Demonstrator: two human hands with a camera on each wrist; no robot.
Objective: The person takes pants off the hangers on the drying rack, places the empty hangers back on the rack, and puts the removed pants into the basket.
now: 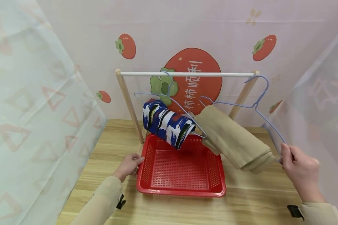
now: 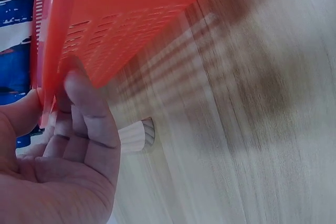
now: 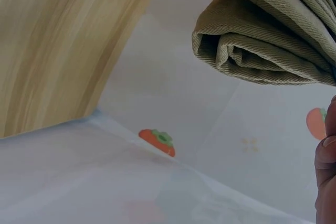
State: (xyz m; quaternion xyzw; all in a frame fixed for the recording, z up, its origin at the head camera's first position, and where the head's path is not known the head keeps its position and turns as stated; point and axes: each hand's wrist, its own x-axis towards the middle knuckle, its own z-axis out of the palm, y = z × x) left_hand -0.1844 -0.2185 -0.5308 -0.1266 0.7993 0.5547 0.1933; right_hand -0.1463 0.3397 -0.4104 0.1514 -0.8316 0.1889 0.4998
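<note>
My left hand (image 1: 130, 165) pinches the left rim of a red plastic basket (image 1: 183, 192), thumb on the rim and fingers curled under its outer side. My right hand (image 1: 301, 168) grips the right lower corner of a blue wire hanger (image 1: 271, 125). Folded khaki cloth (image 1: 233, 137) is draped over that hanger, and its rolled edge shows close up in the right wrist view. The hook of this hanger is near the right end of the rack's white bar (image 1: 208, 74). A second blue hanger (image 1: 169, 89) hangs on the bar, carrying folded blue, white and black patterned cloth (image 1: 169, 122).
The wooden rack posts (image 1: 128, 106) stand behind the basket on a wood-grain tabletop (image 1: 110, 140). Fabric walls printed with persimmons (image 1: 125, 46) enclose the back and both sides. The patterned cloth overlaps the basket's back part in the head view.
</note>
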